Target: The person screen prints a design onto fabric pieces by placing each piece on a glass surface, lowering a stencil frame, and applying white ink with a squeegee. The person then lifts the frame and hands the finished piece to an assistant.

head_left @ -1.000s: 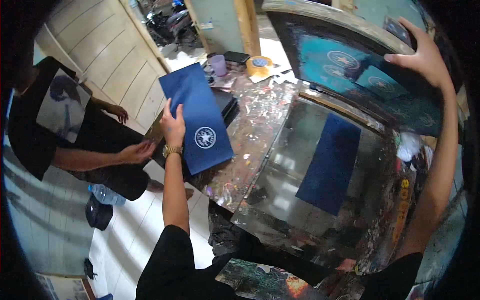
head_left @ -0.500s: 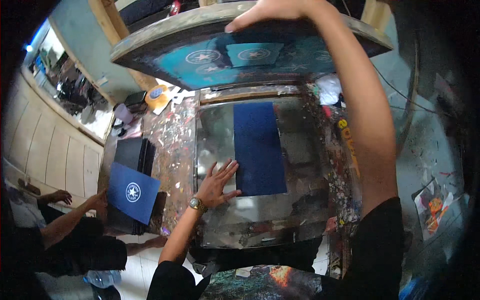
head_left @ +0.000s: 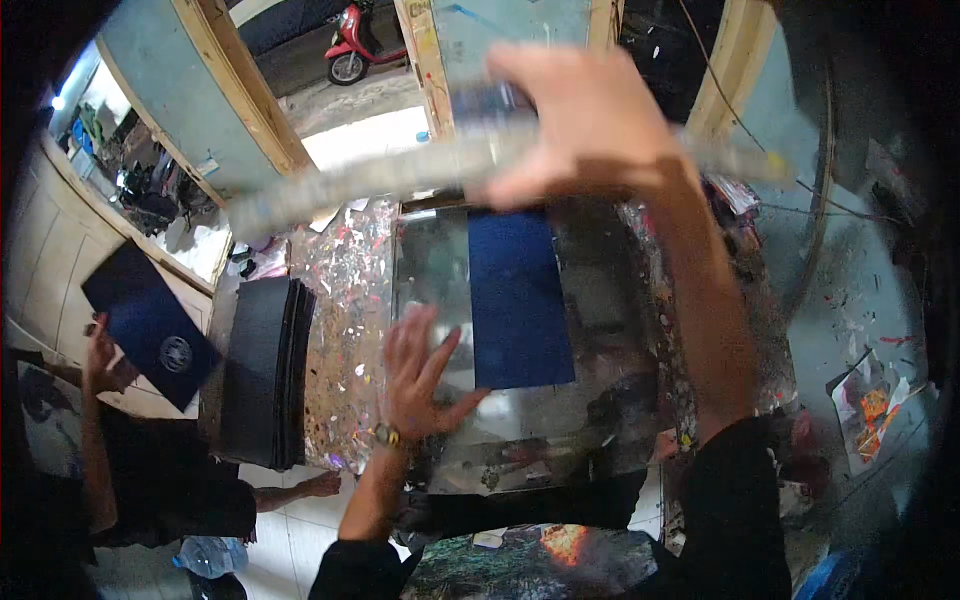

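Observation:
A dark blue rectangular sheet point(head_left: 522, 300) lies lengthwise on a glossy, dark smeared board point(head_left: 610, 400). Spread fingers mark my left hand point(head_left: 425, 370) as open; it is just left of the sheet, its thumb close to the lower left corner. Over the board's far end, my right hand point(head_left: 590, 125) grips the edge of a wide screen printing frame point(head_left: 350, 180), seen nearly edge-on. Both the hand and the frame are blurred by motion. A dark item point(head_left: 490, 103) shows behind my right fingers, too blurred to name.
At left, a co-worker's hand point(head_left: 105, 360) holds a dark blue sheet point(head_left: 150, 320) with a round pale emblem. A stack of dark sheets point(head_left: 262, 370) lies on the paint-spattered table point(head_left: 345, 330). Beyond the doorway stands a red scooter point(head_left: 362, 45).
The printing frame has tipped down from its raised position, my right hand moving with it. My left hand has shifted slightly. The co-worker has lifted the printed sheet off the stack, leftward.

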Available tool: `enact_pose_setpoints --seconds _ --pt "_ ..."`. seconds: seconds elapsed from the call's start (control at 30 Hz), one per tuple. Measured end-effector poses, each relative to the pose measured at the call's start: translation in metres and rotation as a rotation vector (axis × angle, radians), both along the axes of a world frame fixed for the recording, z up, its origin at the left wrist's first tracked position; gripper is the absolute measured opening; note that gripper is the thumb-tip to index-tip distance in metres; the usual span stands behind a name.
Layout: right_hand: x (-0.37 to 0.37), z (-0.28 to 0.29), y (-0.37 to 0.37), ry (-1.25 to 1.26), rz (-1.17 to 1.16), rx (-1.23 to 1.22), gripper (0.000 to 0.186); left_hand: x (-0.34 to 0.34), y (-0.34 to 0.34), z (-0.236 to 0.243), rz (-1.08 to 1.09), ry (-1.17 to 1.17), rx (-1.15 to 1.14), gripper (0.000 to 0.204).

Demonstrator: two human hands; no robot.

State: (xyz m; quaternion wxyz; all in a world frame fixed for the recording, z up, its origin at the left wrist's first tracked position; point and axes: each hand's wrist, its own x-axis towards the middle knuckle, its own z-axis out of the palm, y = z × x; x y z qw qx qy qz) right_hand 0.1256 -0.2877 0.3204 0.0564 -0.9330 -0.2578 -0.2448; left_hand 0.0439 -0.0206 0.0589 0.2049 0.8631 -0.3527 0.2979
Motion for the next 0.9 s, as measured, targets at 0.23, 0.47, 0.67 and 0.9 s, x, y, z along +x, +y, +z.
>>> enact_pose_setpoints --seconds 0.23,0.47,0.67,0.9 --pt "-0.131 -0.206 0.012 -0.087 0.051 0.051 0.070 -0.053 0.022 0.026 0.125 0.269 0.038 0.082" --pt "-0.091 -0.246 0.011 0.298 0.049 0.080 0.036 -0.071 0.023 -0.066 0.145 0.348 -0.092 0.075" --pt "-0.114 -0.262 0.012 0.310 0.033 0.103 0.036 -0.071 0.021 -0.057 0.111 0.377 -0.136 0.072" --pt "0.007 -0.280 0.006 0.163 -0.013 0.128 0.032 -0.069 0.019 -0.065 0.121 0.360 -0.155 0.065"
